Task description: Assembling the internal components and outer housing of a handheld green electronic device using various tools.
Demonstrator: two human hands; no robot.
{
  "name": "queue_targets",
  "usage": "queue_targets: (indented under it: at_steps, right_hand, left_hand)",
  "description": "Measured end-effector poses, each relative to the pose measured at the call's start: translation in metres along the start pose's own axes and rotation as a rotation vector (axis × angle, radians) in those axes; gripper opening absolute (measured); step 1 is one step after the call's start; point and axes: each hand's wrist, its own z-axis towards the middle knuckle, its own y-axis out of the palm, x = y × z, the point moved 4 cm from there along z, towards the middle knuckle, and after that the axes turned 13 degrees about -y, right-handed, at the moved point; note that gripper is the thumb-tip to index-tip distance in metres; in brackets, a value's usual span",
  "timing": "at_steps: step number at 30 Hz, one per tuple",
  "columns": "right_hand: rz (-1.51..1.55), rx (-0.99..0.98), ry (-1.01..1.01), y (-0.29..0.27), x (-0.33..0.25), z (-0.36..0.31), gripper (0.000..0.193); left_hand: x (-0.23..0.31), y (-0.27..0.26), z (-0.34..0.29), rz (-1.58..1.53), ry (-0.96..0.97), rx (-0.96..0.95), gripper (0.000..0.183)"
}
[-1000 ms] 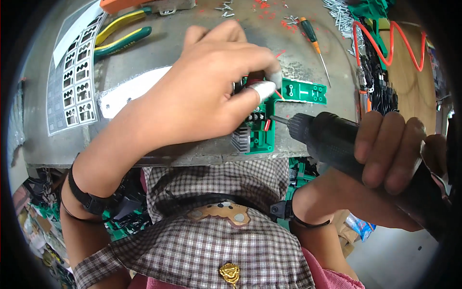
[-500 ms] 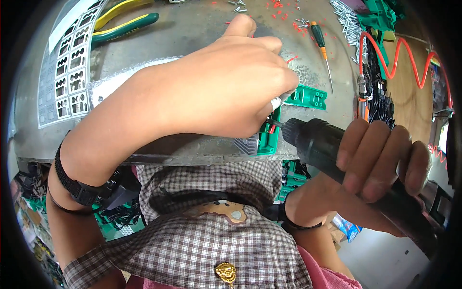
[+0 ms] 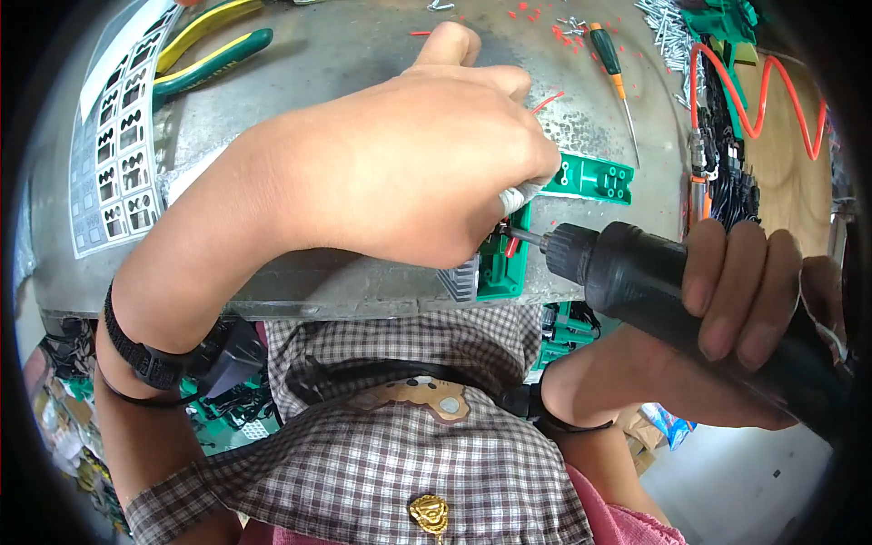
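My left hand (image 3: pixel 427 163), back upward, is closed over a green plastic housing (image 3: pixel 510 277) at the table's near edge; its fingertips are mostly hidden, and white tape wraps one finger. Red wire shows inside the housing, and a grey ridged piece (image 3: pixel 461 280) sits at its left side. In my right hand (image 3: pixel 749 291) is a black electric screwdriver (image 3: pixel 640 263), lying slantwise with its bit pointing left into the housing beside my left fingers. What the bit's tip touches is too small to make out. Just beyond is a second green plastic shell piece (image 3: pixel 595 179).
A small screwdriver (image 3: pixel 610 73) lies farther back, near red scraps and a pile of screws (image 3: pixel 668 36). Green-and-yellow pliers (image 3: pixel 218 62) and a label sheet (image 3: pixel 118 154) are at left. A coiled red hose (image 3: pixel 758 118) hangs over the right side by black cables (image 3: pixel 722 173).
My right hand and the electric screwdriver have shifted right, and more of the bit shows. My left hand stays over the housing. The whole view has shifted slightly.
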Motion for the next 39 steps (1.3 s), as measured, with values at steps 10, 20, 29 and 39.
queue_targets:
  at_steps: [10,20,29,39]
  right_hand:
    - [-0.011,-0.015,0.02,0.002,0.004,0.004,0.045]
    - [-0.136,-0.258,-0.043,0.005,0.003,0.005,0.088]
    - [-0.173,0.091,-0.189,0.034,-0.013,0.004,0.083]
    - [-0.076,-0.254,-0.022,0.018,0.001,0.006,0.064]
  left_hand:
    - [-0.001,0.004,0.0,-0.055,0.057,0.045,0.033]
    - [0.001,0.004,-0.002,-0.027,0.087,0.037,0.031]
    - [-0.006,-0.006,0.003,-0.116,0.026,0.343,0.024]
    - [-0.024,-0.002,0.009,-0.364,-0.37,0.248,0.026]
